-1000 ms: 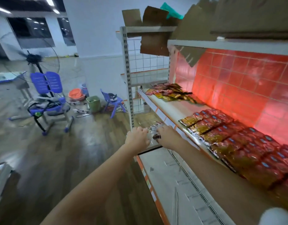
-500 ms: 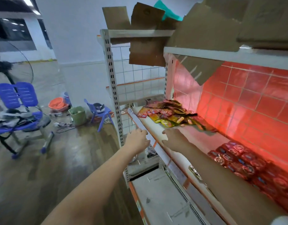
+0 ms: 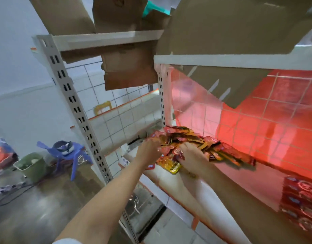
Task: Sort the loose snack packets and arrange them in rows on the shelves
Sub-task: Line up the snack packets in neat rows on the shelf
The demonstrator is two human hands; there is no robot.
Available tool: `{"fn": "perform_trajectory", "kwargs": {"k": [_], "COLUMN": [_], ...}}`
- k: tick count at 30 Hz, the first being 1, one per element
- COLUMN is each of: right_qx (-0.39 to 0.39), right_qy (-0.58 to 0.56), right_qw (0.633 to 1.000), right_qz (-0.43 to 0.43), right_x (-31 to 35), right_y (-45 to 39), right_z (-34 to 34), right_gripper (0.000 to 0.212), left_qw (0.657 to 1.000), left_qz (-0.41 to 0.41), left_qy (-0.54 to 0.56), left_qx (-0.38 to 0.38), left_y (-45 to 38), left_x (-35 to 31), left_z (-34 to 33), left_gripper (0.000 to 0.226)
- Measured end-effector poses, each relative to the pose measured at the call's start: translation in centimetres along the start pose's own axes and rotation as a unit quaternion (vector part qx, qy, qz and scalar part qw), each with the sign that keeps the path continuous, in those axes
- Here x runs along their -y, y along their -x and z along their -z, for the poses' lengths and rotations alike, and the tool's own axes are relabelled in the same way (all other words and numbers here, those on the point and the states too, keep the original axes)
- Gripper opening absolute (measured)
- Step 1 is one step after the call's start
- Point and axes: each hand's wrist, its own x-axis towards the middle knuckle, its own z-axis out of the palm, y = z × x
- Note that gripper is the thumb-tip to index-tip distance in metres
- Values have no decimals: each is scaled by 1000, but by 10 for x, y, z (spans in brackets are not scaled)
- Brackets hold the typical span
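Head view: cardboard flaps (image 3: pixel 128 67) above loose packets (image 3: pixel 190 138), hands.

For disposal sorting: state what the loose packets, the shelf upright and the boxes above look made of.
Loose packets: glossy plastic or foil film, judging by crinkles and shine. Shelf upright: probably pale painted metal, with punched slots. Boxes: matte brown cardboard, with bent flaps.

The white shelf (image 3: pixel 171 180) bears a blurred packet pile (image 3: pixel 195 141) and seemingly red rows (image 3: pixel 300 199).
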Motion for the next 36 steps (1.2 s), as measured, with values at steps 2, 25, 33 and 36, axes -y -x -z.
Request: {"fn": "perform_trajectory", "kwargs": {"k": [2,25,33,36], "right_qx": [-2,-79,-86,-101], "right_qy": [10,-143,-121,-135], "right_qw": [1000,986,989,986], "right_qz": [-16,12,9,14], "right_x": [1,-21,-24,-28], "right_y": [-10,26,32,33], "right_z": [-8,-31,-23,-27], "right_gripper": [48,55,44,35], "left_qw": [1000,989,986,985], "left_qz": [-1,11,57,36], "left_qy": [14,60,29,97], "left_qx": [12,133,151,136], "left_y": [-27,-87,-85,-81], "left_x": [14,54,49,47], "left_z": [-5,-25,-22,-18], "left_gripper": [20,66,89,78]}}
